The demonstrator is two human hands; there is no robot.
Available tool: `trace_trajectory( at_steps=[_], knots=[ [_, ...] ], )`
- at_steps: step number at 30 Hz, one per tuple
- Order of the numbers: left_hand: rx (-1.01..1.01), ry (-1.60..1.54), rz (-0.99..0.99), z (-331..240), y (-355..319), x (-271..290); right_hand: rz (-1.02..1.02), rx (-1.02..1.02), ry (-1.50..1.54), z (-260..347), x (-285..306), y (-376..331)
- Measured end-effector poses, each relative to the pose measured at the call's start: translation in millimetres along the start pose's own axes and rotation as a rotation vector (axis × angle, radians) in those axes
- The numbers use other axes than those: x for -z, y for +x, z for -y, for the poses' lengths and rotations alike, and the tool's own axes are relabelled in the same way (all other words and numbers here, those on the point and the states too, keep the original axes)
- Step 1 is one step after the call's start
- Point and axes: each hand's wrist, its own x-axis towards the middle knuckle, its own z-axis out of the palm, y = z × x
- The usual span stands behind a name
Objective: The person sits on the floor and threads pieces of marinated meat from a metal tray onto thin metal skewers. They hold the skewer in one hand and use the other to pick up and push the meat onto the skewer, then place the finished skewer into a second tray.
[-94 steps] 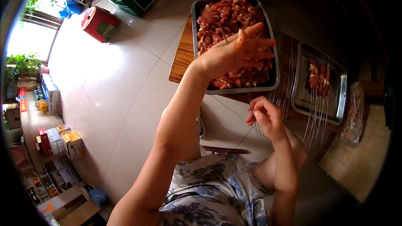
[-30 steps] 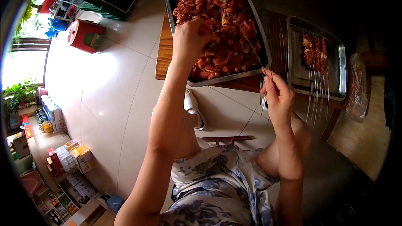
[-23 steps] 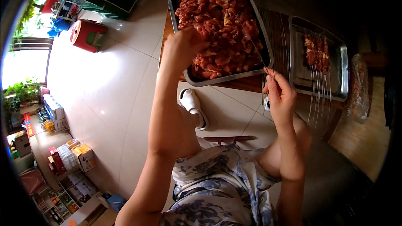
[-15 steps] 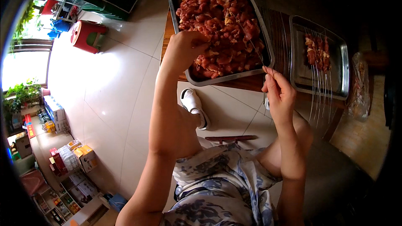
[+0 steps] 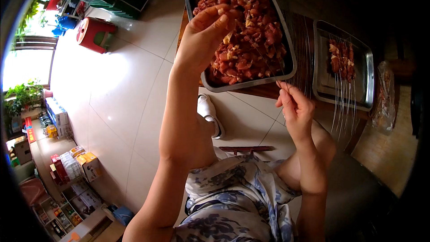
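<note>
A deep metal tray is heaped with chunks of raw red meat. Above its left side is my left hand, thumb and fingers closed on what looks like a piece of meat. Just past the tray's near right corner, my right hand pinches the end of a thin metal skewer, which slants up and left over the meat. Its far tip is hard to make out against the chunks.
On the right, a second metal tray holds several loaded meat skewers, handles over its near edge. Bare skewers lie between the trays on the wooden table. A clear plastic bag is farther right; a red stool stands left.
My left hand has risen out of the meat and turned, fingers now pointing up and right. My right hand with the skewer has shifted slightly left and down.
</note>
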Motion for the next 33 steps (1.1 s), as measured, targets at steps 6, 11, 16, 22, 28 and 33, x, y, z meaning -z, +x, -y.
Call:
trace_trajectory(
  at_steps=[6, 11, 16, 22, 28, 33],
  knots=[
    [-0.050, 0.047, -0.046, -5, 1, -18, -0.011, 0.017, -0.015, -2, -1, -1],
    [-0.107, 0.363, 0.059, -3, 2, -17, -0.034, 0.051, -0.032, -1, -1, 0],
    [0.059, 0.477, 0.093, 0, -4, -21, -0.107, 0.039, -0.005, -7, 0, 4],
    [0.091, 0.307, 0.087, -4, -8, -18, -0.094, -0.060, 0.008, -12, 5, 5],
    [0.017, 0.008, -0.003, -3, -2, -16, -0.032, -0.045, 0.024, 0, 3, -4],
    [-0.032, -0.006, 0.004, 2, 1, -11, 0.003, 0.012, -0.005, -2, -2, -4]
  ],
)
